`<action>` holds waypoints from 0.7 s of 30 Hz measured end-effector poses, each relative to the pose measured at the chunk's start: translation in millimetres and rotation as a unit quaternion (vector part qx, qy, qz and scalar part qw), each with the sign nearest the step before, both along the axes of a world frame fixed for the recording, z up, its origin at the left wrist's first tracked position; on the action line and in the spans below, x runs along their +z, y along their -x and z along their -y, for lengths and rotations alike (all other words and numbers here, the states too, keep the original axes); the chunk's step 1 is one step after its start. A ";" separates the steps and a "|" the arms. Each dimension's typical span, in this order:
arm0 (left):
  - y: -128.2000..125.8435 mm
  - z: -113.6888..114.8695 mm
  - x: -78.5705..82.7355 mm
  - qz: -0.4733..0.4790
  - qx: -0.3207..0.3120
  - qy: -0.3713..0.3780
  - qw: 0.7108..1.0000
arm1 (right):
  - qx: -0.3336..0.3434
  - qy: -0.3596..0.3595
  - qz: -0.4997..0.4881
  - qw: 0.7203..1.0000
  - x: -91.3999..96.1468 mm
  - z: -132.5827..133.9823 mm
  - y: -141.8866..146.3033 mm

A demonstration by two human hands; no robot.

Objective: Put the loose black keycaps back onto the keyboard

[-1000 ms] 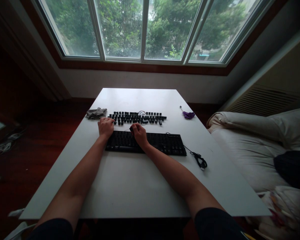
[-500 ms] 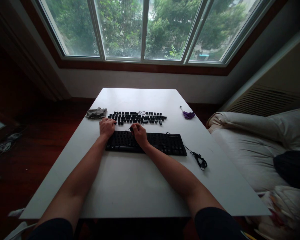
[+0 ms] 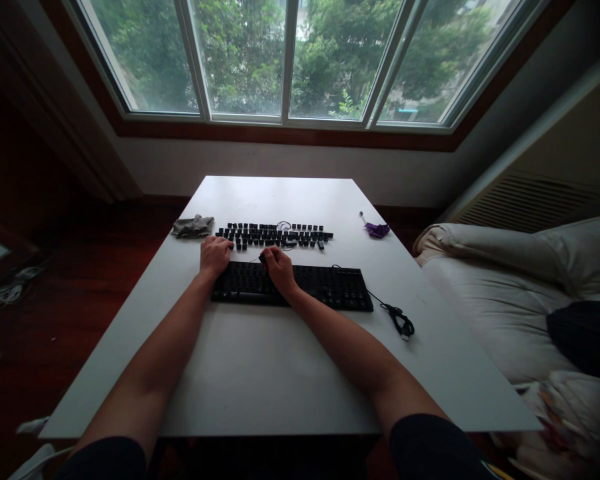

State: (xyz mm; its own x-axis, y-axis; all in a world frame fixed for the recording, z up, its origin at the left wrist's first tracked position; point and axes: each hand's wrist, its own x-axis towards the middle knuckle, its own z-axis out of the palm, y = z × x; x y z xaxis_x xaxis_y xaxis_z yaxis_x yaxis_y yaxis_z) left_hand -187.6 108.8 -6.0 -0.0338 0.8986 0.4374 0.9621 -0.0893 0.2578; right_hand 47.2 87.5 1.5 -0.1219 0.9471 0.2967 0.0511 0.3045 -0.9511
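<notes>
Bare hands, two: left hand (image 3: 215,255) and right hand (image 3: 279,267). Small dark piece (image 3: 263,259) at the right fingertips, one. Black keyboard (image 3: 330,288), one; coiled cable (image 3: 399,322), one, with one plug (image 3: 405,337). Loose black keycaps (image 3: 267,235), several dozen, too small and crowded for an exact count. Grey cloth (image 3: 194,227), one; purple item (image 3: 377,231), one. White table (image 3: 260,380), one. Window, one, with four panes (image 3: 240,60). Dark sleeves (image 3: 423,443), two.
</notes>
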 end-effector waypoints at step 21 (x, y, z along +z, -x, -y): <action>5.5 -5.7 -7.7 0.014 -0.023 -0.027 0.999 | 0.002 0.003 0.011 1.000 -4.1 -3.1 1.1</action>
